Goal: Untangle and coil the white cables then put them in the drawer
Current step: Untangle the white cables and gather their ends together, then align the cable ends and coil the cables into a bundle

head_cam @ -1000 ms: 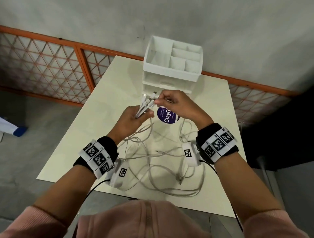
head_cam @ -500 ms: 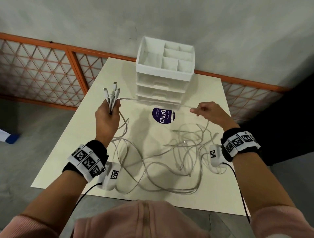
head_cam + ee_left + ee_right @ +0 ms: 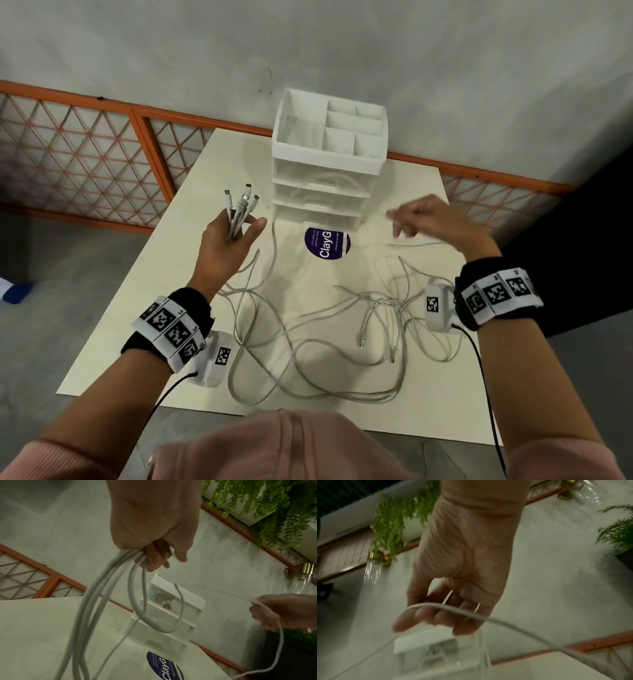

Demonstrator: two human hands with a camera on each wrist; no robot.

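My left hand [image 3: 239, 229] is raised over the table's left side and grips a bundle of white cable ends [image 3: 241, 205], their connectors pointing up. In the left wrist view the fingers [image 3: 154, 555] curl round the strands [image 3: 96, 601], which hang down. The remaining white cables [image 3: 342, 325] lie tangled on the table [image 3: 171, 308]. My right hand [image 3: 400, 222] hovers blurred to the right of the white drawer unit [image 3: 318, 202]. Its fingers [image 3: 436, 616] are loosely straight, and one cable [image 3: 522, 627] runs across them. The drawers look closed.
A round purple sticker [image 3: 327, 243] lies in front of the drawer unit. An orange lattice fence [image 3: 85, 164] and a grey wall stand behind the table. A dark object [image 3: 582, 222] is off the right edge. A blue thing [image 3: 17, 291] lies on the floor at left.
My hands have moved apart, the left one lifting the bundle to the left. The strand stretched between them half a second ago has gone slack, and my right hand's pinch has opened.
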